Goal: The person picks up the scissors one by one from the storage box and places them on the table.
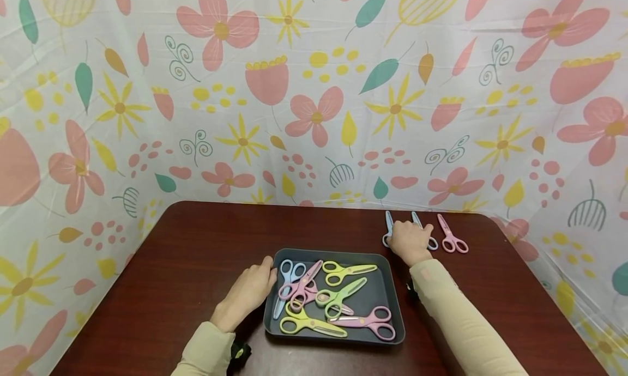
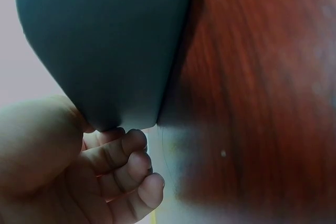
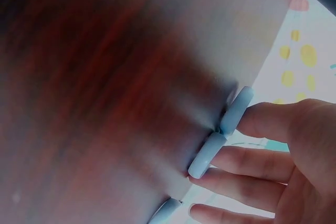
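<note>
The kind of room cannot be told: a creased, flower-patterned curtain (image 1: 316, 117) surrounds the far side and both ends of a dark wood table (image 1: 221, 234), like a makeshift booth.

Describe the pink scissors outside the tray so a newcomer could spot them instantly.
On the brown table, look past the grey tray toward the far right corner. The pink scissors lie there, right of the right hand; their colour sets them apart from the two blue scissors.
</note>
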Available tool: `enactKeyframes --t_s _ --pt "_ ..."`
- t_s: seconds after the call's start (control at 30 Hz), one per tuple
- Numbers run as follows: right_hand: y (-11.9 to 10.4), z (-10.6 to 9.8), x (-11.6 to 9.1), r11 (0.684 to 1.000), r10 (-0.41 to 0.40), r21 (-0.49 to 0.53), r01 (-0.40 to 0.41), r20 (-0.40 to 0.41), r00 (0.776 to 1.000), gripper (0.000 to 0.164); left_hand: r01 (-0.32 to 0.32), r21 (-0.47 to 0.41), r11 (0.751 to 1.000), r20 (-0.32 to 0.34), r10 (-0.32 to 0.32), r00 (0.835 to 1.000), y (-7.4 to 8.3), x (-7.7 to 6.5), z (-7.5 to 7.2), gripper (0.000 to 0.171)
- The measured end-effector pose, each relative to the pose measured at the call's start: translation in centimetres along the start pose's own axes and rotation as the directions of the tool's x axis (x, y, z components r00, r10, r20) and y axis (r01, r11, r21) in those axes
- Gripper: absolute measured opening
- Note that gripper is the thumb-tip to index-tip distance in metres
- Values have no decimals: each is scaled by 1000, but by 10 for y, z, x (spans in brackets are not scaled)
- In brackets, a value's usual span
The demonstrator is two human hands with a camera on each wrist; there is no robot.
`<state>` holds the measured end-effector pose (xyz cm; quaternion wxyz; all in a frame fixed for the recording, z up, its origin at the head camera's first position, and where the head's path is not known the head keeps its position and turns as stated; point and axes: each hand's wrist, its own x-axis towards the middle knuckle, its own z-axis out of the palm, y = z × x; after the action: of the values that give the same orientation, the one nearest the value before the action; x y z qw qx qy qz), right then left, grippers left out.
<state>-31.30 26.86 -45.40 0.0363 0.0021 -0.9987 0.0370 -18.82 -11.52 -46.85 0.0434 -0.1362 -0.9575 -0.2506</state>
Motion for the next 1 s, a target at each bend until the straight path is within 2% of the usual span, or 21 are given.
enactKeyframes --t_s 0.33,0.73,0.87,1.0 --pt "3 -5 -5 1000 0 27 0 -23 1000 23 -8 -3 1000 3 8 1000 1 1 0 13" --pt "0 -25 -19 997 -68 17 69 -90 994 24 -7 -3 1000 4 7 1000 1 0 1 13" --pt "-6 -30 -28 992 -127 -14 126 -146 981 25 -15 -2 1000 0 15 1000 1 0 0 12" --pt "-14 -38 -40 978 -208 -58 200 -212 955 26 -22 -4 1000 -4 22 1000 1 0 0 12"
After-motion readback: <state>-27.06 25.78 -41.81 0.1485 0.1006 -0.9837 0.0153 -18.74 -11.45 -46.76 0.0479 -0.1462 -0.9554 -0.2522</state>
